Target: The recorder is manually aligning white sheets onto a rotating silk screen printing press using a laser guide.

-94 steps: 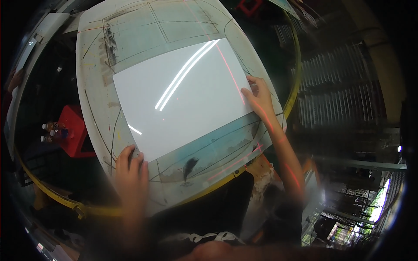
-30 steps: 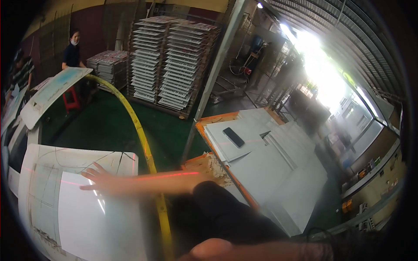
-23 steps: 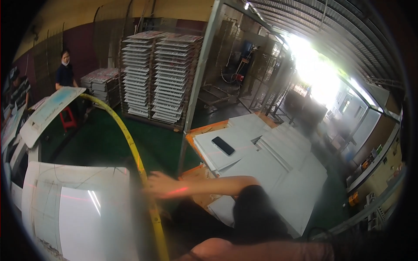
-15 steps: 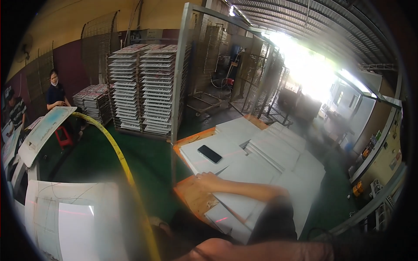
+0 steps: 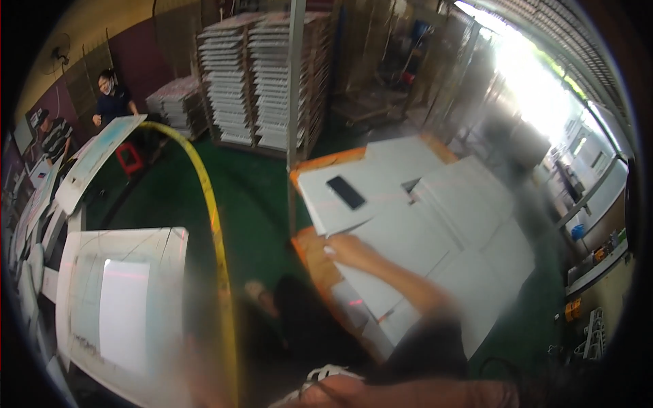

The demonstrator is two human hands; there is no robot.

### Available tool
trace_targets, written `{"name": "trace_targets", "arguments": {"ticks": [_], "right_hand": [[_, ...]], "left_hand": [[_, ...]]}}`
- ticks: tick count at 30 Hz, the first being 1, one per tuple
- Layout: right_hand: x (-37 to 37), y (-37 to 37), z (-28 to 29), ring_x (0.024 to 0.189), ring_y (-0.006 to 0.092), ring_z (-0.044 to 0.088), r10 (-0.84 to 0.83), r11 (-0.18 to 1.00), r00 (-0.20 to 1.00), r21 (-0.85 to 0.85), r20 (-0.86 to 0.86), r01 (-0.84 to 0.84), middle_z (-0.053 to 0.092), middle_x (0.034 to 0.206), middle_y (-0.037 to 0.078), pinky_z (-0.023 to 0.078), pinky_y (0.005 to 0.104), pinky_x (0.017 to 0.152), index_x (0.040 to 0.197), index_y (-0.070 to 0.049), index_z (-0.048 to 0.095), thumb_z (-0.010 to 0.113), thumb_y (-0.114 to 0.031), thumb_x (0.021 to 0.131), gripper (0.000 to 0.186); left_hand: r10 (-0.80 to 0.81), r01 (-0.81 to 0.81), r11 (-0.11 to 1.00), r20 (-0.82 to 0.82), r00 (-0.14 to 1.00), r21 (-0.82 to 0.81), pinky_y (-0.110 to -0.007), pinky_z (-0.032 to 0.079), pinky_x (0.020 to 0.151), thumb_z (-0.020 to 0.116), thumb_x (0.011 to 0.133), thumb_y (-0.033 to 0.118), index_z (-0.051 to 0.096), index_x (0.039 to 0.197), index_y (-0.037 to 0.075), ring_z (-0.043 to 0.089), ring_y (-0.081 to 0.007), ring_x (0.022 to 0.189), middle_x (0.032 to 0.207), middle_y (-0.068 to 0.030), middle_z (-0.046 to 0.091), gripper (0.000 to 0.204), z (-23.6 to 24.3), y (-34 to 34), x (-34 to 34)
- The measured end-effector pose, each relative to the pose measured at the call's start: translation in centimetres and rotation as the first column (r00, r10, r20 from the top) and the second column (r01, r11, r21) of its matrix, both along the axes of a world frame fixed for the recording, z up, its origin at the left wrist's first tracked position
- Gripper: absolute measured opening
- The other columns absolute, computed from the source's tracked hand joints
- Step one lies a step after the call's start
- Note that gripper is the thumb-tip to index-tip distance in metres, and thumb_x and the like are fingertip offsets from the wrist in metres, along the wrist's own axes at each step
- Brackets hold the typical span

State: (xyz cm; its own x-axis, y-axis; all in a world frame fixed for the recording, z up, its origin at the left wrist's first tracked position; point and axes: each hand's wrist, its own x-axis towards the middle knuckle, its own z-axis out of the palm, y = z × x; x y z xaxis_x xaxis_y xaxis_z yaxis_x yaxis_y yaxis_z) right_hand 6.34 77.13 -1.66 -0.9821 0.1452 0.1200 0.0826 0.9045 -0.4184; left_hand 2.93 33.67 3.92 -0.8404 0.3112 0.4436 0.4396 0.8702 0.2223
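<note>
My right hand (image 5: pixel 348 251) reaches out to the near left edge of a spread of large white sheets (image 5: pixel 401 234). Its fingers are closed at the corner of one sheet. A black phone (image 5: pixel 346 192) lies on the sheets beyond that hand. On the left, a smaller white sheet (image 5: pixel 124 309) rests on a pale, worn board (image 5: pixel 163 248). A brownish smear near the lower edge may be my left arm; no fingers can be made out there.
An orange-edged board (image 5: pixel 309 255) shows beneath the sheets. A yellow curved strip (image 5: pixel 213 211) rises beside the pale board. Loaded racks (image 5: pixel 279 81) stand behind, by a metal post (image 5: pixel 294 88). Two people are at the far left, near a red stool (image 5: pixel 129 158).
My view has tilted down, so the boards and racks sit higher in the picture. My right hand stays at the sheets' near left edge, its fingers now at a sheet corner.
</note>
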Motion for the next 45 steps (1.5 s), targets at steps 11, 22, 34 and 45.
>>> {"name": "trace_targets", "arguments": {"ticks": [11, 22, 34, 45], "right_hand": [[-0.5, -1.2, 1.9, 0.086, 0.0305, 0.066, -0.049, 0.992, 0.98, 0.126, 0.192, 0.025, 0.069, 0.093, 0.012, 0.051, 0.042, 0.073, 0.112, -0.017, 0.065, 0.073, -0.022, 0.077, 0.037], [-0.7, -0.5, 1.9, 0.088, 0.0272, 0.064, 0.015, 0.984, 0.999, 0.177, 0.044, -0.022, 0.068, 0.095, 0.007, 0.049, 0.041, 0.075, 0.115, -0.015, 0.061, 0.069, -0.025, 0.078, 0.039], [0.5, 0.6, 4.9, 0.089, 0.0269, 0.058, 0.028, 0.994, 0.998, 0.108, -0.058, -0.022, 0.064, 0.087, 0.008, 0.04, 0.038, 0.082, 0.087, -0.007, 0.061, 0.069, -0.03, 0.08, 0.025], [-0.3, 0.3, 3.9, 0.073, 0.0309, 0.056, -0.024, 0.992, 0.944, 0.108, -0.329, 0.063, 0.056, 0.07, 0.011, 0.041, 0.0415, 0.068, 0.07, -0.004, 0.052, 0.062, -0.018, 0.082, 0.021]], "left_hand": [[-0.102, 0.102, 0.994, 0.011, 0.995, -0.033, -0.044, 0.042, 0.096, 0.057, 0.087, 0.005, 0.053, 0.125, 0.003, 0.049, -0.039, 0.118, 0.136, -0.0181, 0.046, 0.039, 1.7, 2.5, 1.5], [-0.111, 0.109, 0.992, 0.034, 0.993, 0.064, -0.042, 0.043, 0.096, 0.059, 0.084, 0.003, 0.055, 0.123, 0.003, 0.05, -0.0373, 0.118, 0.134, -0.0182, 0.048, 0.039, 1.5, 2.1, 2.4], [-0.508, 0.594, -0.044, -0.53, 0.679, 0.803, -0.037, 0.047, 0.086, 0.054, 0.09, 0.018, 0.061, 0.104, 0.003, 0.057, -0.0287, 0.1, 0.103, -0.0141, 0.059, 0.021, 18.2, 3.9, 6.5], [-0.173, 0.999, 0.009, -0.984, -0.051, -0.053, -0.047, 0.027, 0.106, 0.03, 0.102, 0.025, 0.031, 0.146, 0.018, 0.049, -0.022, 0.116, 0.116, -0.0054, 0.057, 0.045, 14.3, 2.6, 7.4]]}}
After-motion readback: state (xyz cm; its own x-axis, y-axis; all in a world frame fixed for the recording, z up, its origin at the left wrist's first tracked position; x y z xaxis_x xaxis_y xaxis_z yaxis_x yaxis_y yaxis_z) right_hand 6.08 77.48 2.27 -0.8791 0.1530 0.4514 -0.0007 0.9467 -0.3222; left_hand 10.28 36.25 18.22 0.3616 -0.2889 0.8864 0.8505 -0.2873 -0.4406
